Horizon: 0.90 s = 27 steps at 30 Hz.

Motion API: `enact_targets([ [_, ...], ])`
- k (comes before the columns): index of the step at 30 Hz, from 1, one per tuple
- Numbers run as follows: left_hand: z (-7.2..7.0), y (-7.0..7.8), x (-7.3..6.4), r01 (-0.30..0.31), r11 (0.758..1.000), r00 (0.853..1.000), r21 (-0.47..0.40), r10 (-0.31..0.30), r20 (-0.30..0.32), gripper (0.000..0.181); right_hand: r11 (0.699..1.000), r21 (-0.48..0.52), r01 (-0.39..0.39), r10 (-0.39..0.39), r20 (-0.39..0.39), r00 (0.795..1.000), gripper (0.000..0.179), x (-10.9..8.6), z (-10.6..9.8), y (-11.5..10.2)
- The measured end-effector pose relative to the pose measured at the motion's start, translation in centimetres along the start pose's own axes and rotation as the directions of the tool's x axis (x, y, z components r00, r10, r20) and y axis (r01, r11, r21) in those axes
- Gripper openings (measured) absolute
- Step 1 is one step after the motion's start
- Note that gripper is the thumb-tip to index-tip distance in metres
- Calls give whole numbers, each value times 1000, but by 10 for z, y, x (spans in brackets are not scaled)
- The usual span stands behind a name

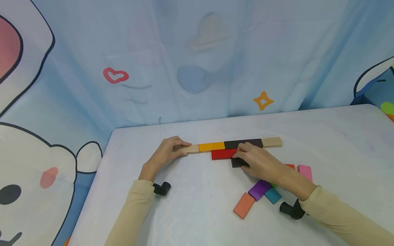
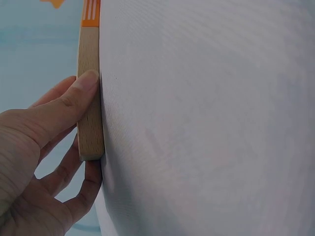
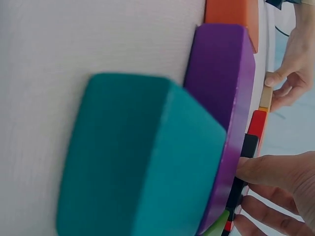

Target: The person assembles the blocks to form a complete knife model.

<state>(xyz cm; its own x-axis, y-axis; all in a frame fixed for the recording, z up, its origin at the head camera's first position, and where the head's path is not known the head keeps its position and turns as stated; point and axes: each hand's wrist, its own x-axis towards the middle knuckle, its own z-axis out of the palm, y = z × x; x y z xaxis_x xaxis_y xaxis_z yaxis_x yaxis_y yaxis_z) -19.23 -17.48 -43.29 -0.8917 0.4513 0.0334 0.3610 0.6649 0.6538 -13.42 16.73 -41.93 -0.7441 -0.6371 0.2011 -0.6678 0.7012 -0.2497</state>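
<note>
My left hand [image 1: 166, 150] pinches the plain wooden block [image 1: 193, 149] at the left end of a row, thumb on its near side in the left wrist view. Along that row follow a yellow-orange block [image 1: 211, 147], two black blocks [image 1: 233, 144] and another plain wooden block [image 1: 272, 142]. Red blocks [image 1: 220, 154] lie against the row's near side. Just in front of them, my right hand [image 1: 261, 162] holds a black block [image 3: 250, 145] between thumb and fingers, covering part of it in the head view.
Nearer the right forearm lie a purple block [image 1: 259, 190], a teal block [image 1: 273, 195] and a salmon-orange block [image 1: 244, 205]. Beyond that forearm are a pink block [image 1: 305, 173] and a partly hidden orange-red one [image 1: 290, 166]. A blue curtain [image 1: 197, 61] hangs behind the white table [image 1: 191, 212].
</note>
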Motion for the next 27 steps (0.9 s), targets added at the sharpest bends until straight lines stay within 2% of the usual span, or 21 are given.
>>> enact_targets([
  [7, 0, 0, 0, 2, 1000, 1000, 0, -2, 3, 37, 1000, -5, 21, -21, -7, 1000, 35, 0, -2, -1],
  [11, 0, 0, 0, 1, 1000, 1000, -2, -1, 0, 37, 996, 30, 85, -87, 54, 995, 36, -1, -9, -11],
  [13, 0, -1, -1, 5, 1000, 1000, -5, -5, -1, 37, 988, 86, 128, -138, 128, 982, 35, -3, -14, -19],
  [15, 0, -2, -2, 10, 1000, 1000, -4, -10, 0, 37, 975, 163, 149, -184, 224, 957, 32, -7, -18, -28],
  [19, 0, -5, -6, 22, 1000, 1000, 2, -22, 3, 38, 954, 279, 106, -215, 397, 892, 32, -17, -17, -44],
  [21, 0, -5, -8, 20, 1000, 1000, 4, -20, 2, 38, 950, 301, 84, -216, 439, 872, 35, -23, -15, -49],
  [23, 0, -6, -9, 16, 1000, 1000, 3, -16, 0, 39, 950, 305, 74, -211, 445, 870, 35, -29, -12, -50],
  [27, 0, -6, -9, 10, 1000, 1000, 0, -10, -4, 39, 949, 302, 97, -221, 412, 884, 32, -36, -7, -49],
])
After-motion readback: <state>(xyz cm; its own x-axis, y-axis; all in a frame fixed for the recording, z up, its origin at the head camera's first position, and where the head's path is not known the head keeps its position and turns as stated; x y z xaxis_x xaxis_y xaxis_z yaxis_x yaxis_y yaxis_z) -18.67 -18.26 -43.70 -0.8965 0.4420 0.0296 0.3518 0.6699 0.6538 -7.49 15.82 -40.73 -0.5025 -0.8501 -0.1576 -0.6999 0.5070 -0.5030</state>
